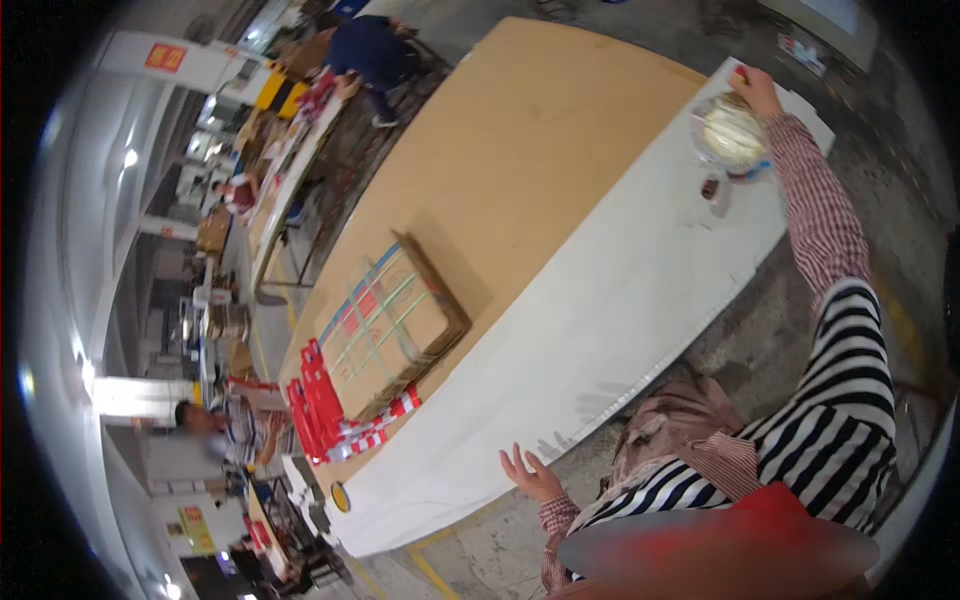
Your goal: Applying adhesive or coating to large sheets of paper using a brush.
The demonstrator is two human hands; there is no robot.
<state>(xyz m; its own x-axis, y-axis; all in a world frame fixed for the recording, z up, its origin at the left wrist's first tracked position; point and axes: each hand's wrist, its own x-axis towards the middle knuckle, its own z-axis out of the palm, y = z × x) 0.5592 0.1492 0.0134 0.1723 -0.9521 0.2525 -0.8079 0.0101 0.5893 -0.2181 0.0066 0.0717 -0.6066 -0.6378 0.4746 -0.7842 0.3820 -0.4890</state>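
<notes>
My left hand [531, 474] is open with its fingers spread, just over the near edge of the white sheet [540, 380] on the table; it holds nothing. My right arm reaches to the far right end of the table. There my right hand [760, 92] is closed around a small thing with a red part [738, 76], mostly hidden by the fingers. Right beside it sits a round, pale yellow thing in clear plastic [732, 134], whose kind I cannot tell. A small dark brown object [710, 188] lies close by on the white sheet.
Brown cardboard [560, 120] covers the table's far side. On it stands a bundle of flat cartons [395, 320] bound with green straps, beside red-and-white pieces [318, 405]. A yellow-and-black ring [340, 497] is near the left end. Other people [375, 55] work at tables beyond.
</notes>
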